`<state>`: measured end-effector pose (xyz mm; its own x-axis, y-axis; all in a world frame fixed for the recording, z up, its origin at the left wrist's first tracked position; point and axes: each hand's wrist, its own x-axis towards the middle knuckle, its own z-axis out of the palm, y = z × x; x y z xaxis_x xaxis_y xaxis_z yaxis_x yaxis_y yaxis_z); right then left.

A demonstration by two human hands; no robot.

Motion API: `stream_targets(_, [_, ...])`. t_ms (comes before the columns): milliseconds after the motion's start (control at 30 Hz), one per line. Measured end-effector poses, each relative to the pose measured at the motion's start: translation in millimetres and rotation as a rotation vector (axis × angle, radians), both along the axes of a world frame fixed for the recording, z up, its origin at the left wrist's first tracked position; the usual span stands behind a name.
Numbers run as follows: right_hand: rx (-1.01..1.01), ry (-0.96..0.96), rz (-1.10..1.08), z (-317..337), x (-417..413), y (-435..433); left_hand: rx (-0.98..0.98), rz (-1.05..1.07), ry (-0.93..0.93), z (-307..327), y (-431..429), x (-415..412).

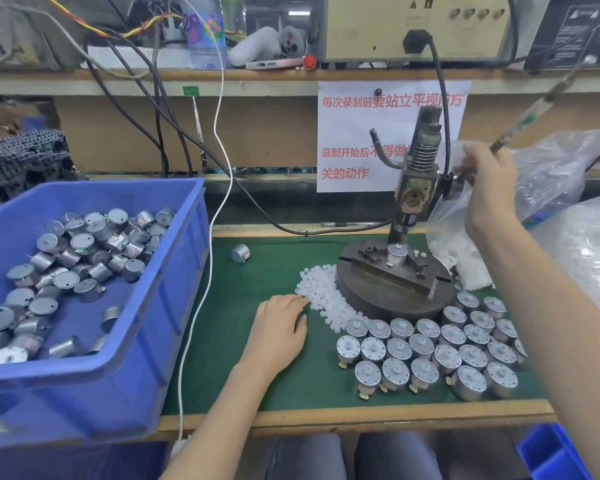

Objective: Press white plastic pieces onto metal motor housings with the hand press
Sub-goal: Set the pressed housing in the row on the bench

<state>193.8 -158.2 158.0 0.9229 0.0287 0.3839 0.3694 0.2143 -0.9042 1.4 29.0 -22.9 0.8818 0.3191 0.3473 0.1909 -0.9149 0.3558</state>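
Motor housing (397, 255): seated beneath hand press (417, 188) ram, awaiting pressing. Right hand (487, 178), 2 o'clock: grasps lever (542, 100) to drive it. Left hand (280, 329), 8 o'clock: fingers relaxed, seemingly touching white plastic pieces (321, 292), readying 1.

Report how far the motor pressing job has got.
Done: rows of fitted motors stand before the press. In hand: one motor sits in the fixture; right hand grips the lever, left hand touches the white pieces pile. Left: many motors in the blue bin.

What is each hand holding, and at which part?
Right hand grips the press lever near its lower end. Left hand holds nothing, touching the white pieces.
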Motion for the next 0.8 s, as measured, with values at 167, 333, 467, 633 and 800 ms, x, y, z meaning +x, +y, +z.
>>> stream_targets(167, [-0.042, -0.083, -0.018, -5, -1, -4, 0.017, 0.026, -0.031, -1, 0, -1])
stream_targets(333, [-0.023, -0.114, -0.013, -8, -2, -4, 0.028, 0.047, -0.04, -4, 0, 0])
stream_targets(467, [-0.031, -0.126, -0.04, -13, -3, -3, 0.038, 0.056, -0.035, -4, -1, 0])
stream_targets(633, [-0.066, -0.156, -0.043, -14, -4, -4, 0.035, 0.093, -0.064, -4, -1, -1])
stream_targets(800, [-0.118, -0.149, -0.126, -28, -5, 1, 0.039, 0.152, -0.087, -4, -1, -3])
